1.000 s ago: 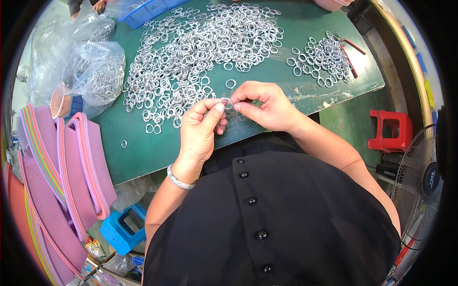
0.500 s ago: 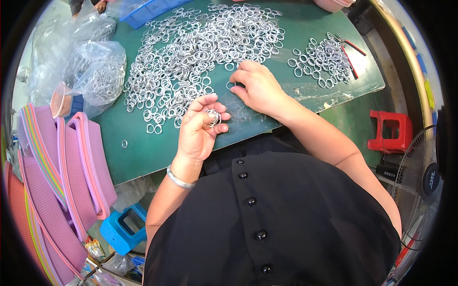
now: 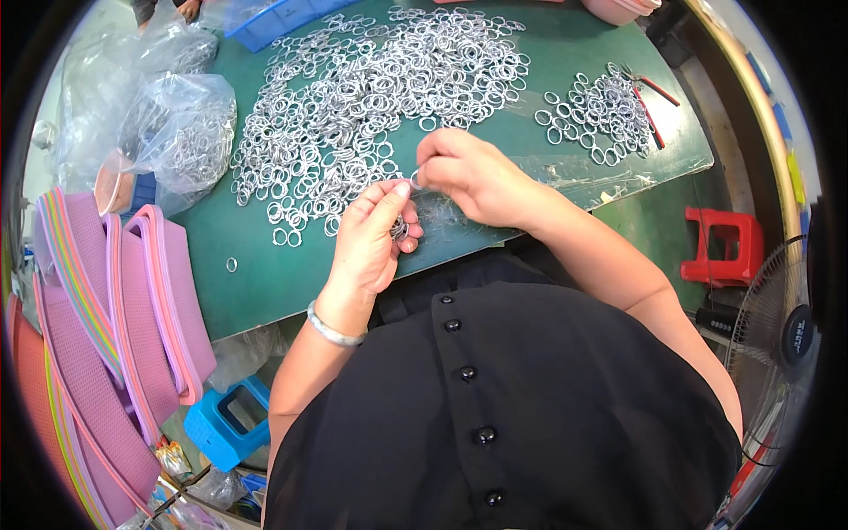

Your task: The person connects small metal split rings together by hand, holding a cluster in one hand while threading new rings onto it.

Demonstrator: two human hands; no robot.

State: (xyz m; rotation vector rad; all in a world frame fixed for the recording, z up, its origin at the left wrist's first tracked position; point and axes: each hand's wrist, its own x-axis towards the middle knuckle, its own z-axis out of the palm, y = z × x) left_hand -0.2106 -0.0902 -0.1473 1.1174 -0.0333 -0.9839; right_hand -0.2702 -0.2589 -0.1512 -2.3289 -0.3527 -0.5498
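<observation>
Several silvery metal rings (image 3: 400, 229) rest in the curled fingers of my left hand (image 3: 369, 234). Its thumb and forefinger reach toward one more ring (image 3: 415, 179), which my right hand (image 3: 473, 179) pinches; whether the left fingertips touch that ring is hard to see. The two hands meet just above the near edge of the green table. Beyond them spreads a large heap of similar metal rings (image 3: 371, 102). A smaller pile of rings (image 3: 609, 115) lies off to the right.
Red-handled pliers (image 3: 652, 110) lie beside the smaller pile. Clear plastic bags of rings (image 3: 190, 141) and a blue bin (image 3: 283, 19) stand at the far left. Pink baskets (image 3: 163, 309) crowd the left side. A red stool (image 3: 724, 247) and a fan (image 3: 777, 344) are at right.
My right hand has drawn back toward the left with a ring. My left thumb and forefinger have come up to meet it, while the other fingers keep their rings.
</observation>
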